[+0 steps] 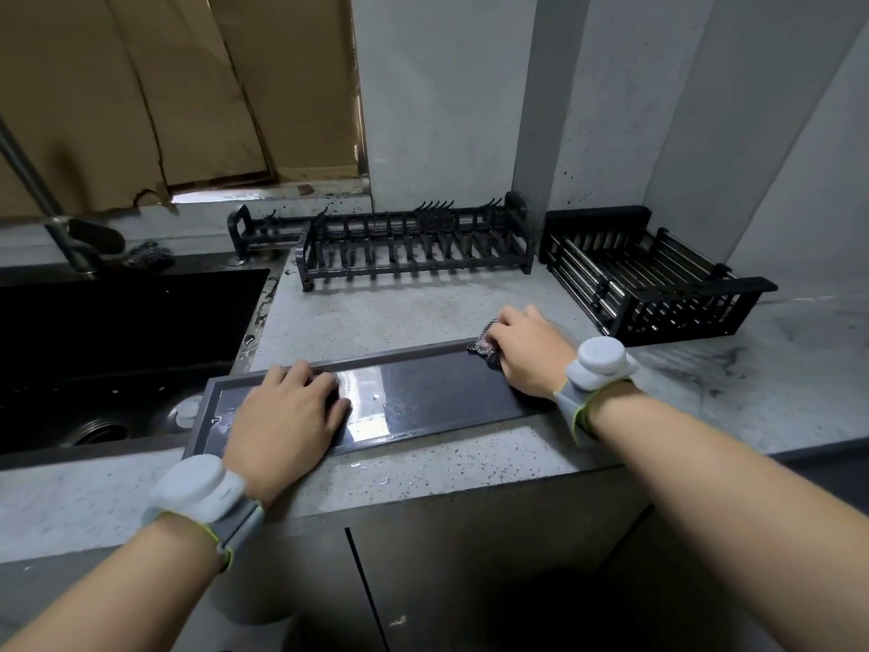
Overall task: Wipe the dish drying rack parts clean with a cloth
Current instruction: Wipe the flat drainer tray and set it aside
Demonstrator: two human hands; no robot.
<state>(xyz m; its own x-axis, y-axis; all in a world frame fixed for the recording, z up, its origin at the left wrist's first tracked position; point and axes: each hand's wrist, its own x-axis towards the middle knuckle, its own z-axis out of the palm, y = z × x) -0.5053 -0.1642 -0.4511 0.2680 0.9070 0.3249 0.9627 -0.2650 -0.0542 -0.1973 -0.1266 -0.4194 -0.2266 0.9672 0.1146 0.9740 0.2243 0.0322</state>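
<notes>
Your left hand (287,418) lies flat, pinning the wet, stiff, likely slippery drip tray (423,392) at the near counter edge, while your right hand (526,350) presses the soft cloth (482,348) on its far-right corner, so keep holding the rim.

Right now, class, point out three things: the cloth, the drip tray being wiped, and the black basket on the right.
cloth (484,350), head view, on the crumpled edge showing beside the right hand.
drip tray (432,392), head view, on its bare dark floor.
black basket (682,317), head view, on its slatted front wall.
</notes>
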